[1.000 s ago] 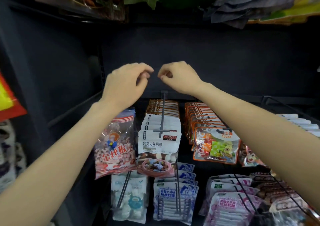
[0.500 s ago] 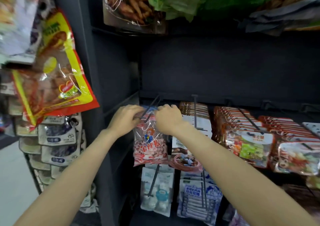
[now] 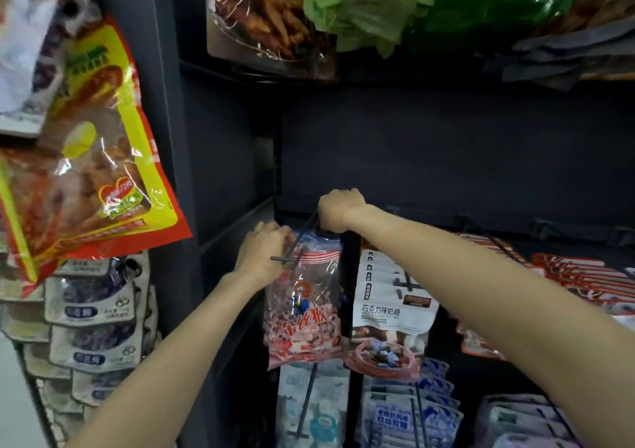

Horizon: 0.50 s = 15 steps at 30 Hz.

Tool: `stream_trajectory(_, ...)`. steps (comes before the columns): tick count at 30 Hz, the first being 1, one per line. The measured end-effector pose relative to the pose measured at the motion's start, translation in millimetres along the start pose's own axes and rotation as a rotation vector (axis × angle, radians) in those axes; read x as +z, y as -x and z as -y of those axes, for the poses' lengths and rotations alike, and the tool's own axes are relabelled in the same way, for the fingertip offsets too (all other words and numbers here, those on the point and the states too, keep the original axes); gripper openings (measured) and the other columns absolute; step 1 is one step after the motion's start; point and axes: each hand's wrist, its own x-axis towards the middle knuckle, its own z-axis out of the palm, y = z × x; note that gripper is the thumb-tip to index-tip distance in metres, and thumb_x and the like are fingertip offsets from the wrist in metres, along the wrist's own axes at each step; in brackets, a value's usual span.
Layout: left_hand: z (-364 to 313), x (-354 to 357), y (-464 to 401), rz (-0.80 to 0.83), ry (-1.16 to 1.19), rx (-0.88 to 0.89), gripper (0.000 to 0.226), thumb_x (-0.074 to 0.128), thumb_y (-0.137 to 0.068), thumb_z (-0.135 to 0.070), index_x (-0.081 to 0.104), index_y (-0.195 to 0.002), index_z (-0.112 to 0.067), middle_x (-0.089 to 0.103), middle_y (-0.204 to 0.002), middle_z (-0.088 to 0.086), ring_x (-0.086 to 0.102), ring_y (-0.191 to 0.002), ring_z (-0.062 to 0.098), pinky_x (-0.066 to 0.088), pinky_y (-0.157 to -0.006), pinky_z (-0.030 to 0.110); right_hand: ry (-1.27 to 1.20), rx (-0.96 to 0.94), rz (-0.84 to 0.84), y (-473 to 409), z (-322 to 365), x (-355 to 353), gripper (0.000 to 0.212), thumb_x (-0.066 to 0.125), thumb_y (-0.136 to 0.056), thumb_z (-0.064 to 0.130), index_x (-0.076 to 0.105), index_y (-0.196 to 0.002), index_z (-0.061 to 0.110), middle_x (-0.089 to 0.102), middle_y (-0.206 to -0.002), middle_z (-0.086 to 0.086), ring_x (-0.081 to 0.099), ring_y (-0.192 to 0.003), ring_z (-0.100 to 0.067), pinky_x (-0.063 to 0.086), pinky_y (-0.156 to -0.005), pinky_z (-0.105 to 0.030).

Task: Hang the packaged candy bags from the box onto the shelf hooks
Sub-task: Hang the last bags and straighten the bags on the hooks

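A clear candy bag with red-and-white sweets and red lettering hangs on the leftmost black hook of the dark shelf. My left hand grips the bag's top left edge beside the hook's front crossbar. Further back along the hook, my right hand is curled over the bag's top right corner. Which part of the bag or hook its fingers hold is hidden. The box is out of view.
White chocolate-candy packs hang on the neighbouring hook, red-topped packs further right. Blue-and-white packs hang on the row below. A red-and-yellow snack bag and grey packs hang on the left rack. Snack bags hang overhead.
Both hands came down from the bare back panel to the candy bag on the left hook. Since half a second ago my right hand has slid further back along the hook.
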Motion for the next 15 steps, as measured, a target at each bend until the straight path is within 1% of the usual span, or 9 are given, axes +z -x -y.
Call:
stream_trajectory(3, 8.0, -5.1, 0.7, 0.067, -0.012, 0.116, 0.025, 0.060, -0.090, -0.029, 0.057, -0.115, -0.024, 0.052, -0.113, -0.003, 0.043, -0.110, 0.019, 0.033, -0.092, 0.032, -0.045, -0.044, 0.185, -21.1, -7.4, 10.7, 0.023, 0.058, -0.089, 0.027, 0.065, -0.108, 0.015, 0.062, -0.112, -0.002, 0.059, -0.101, -0.023, 0.045, -0.086, -0.035)
stream_trajectory(5, 16.3, -9.1, 3.4, 0.105, 0.024, 0.175, 0.020, 0.060, -0.090, -0.032, 0.058, -0.110, -0.027, 0.051, -0.106, -0.009, 0.044, -0.106, 0.015, 0.032, -0.091, 0.033, -0.115, -0.060, 0.207, -31.1, -12.6, 16.1, 0.022, 0.064, -0.085, 0.025, 0.070, -0.103, 0.015, 0.066, -0.108, -0.001, 0.062, -0.096, -0.020, 0.051, -0.081, -0.034)
stream_trajectory(7, 25.2, -9.9, 3.4, 0.107, 0.141, 0.194, 0.013, 0.059, -0.092, -0.029, 0.063, -0.104, -0.025, 0.054, -0.099, -0.013, 0.048, -0.101, 0.014, 0.036, -0.091, 0.036, -0.113, -0.048, 0.156, -38.8, -17.2, 20.0, 0.019, 0.065, -0.085, 0.025, 0.070, -0.101, 0.016, 0.066, -0.103, 0.000, 0.061, -0.092, -0.020, 0.048, -0.078, -0.033)
stream_trajectory(8, 28.1, -10.3, 1.1, 0.067, 0.236, 0.181, 0.011, 0.058, -0.093, -0.025, 0.066, -0.100, -0.023, 0.057, -0.096, -0.014, 0.051, -0.098, 0.014, 0.039, -0.091, 0.037, -0.070, -0.034, 0.114, -42.2, -18.5, 21.8, 0.018, 0.063, -0.087, 0.026, 0.069, -0.100, 0.016, 0.065, -0.102, -0.001, 0.060, -0.090, -0.021, 0.044, -0.078, -0.032)
stream_trajectory(10, 31.6, -11.4, -10.8, -0.055, 0.371, 0.127, 0.014, 0.055, -0.094, -0.021, 0.069, -0.094, -0.020, 0.064, -0.093, -0.011, 0.057, -0.093, 0.012, 0.044, -0.086, 0.035, 0.020, -0.014, 0.041, -49.1, -20.3, 27.2, 0.015, 0.058, -0.090, 0.028, 0.063, -0.094, 0.015, 0.064, -0.104, -0.002, 0.059, -0.094, -0.024, 0.038, -0.086, -0.034)
stream_trajectory(11, 32.9, -11.2, -19.4, -0.092, 0.361, 0.105, 0.015, 0.055, -0.094, -0.021, 0.070, -0.095, -0.020, 0.066, -0.095, -0.008, 0.058, -0.093, 0.013, 0.046, -0.085, 0.035, 0.047, -0.010, 0.017, -52.9, -20.6, 30.7, 0.011, 0.056, -0.091, 0.028, 0.058, -0.090, 0.017, 0.063, -0.105, -0.003, 0.059, -0.099, -0.025, 0.037, -0.091, -0.036)
stream_trajectory(13, 35.1, -7.5, -38.6, -0.053, 0.260, 0.089, 0.015, 0.057, -0.094, -0.024, 0.070, -0.099, -0.023, 0.068, -0.101, -0.005, 0.061, -0.094, 0.014, 0.048, -0.084, 0.036, 0.082, -0.007, -0.034, -60.9, -20.8, 37.0, 0.007, 0.054, -0.092, 0.025, 0.053, -0.088, 0.019, 0.063, -0.109, -0.005, 0.059, -0.104, -0.025, 0.036, -0.095, -0.036)
stream_trajectory(14, 35.3, -4.3, -48.4, 0.016, 0.205, 0.087, 0.015, 0.057, -0.094, -0.026, 0.071, -0.100, -0.025, 0.068, -0.103, -0.006, 0.061, -0.095, 0.014, 0.049, -0.085, 0.037, 0.083, -0.006, -0.053, -63.5, -21.7, 39.7, 0.007, 0.054, -0.092, 0.025, 0.055, -0.092, 0.019, 0.063, -0.111, -0.005, 0.059, -0.105, -0.025, 0.035, -0.095, -0.036)
stream_trajectory(15, 35.1, -0.7, -57.3, 0.098, 0.175, 0.084, 0.015, 0.057, -0.094, -0.027, 0.071, -0.100, -0.027, 0.069, -0.104, -0.006, 0.062, -0.095, 0.014, 0.050, -0.085, 0.037, 0.071, -0.005, -0.065, -64.0, -22.8, 40.9, 0.013, 0.055, -0.092, 0.028, 0.060, -0.097, 0.018, 0.063, -0.113, -0.006, 0.059, -0.106, -0.025, 0.035, -0.095, -0.036)
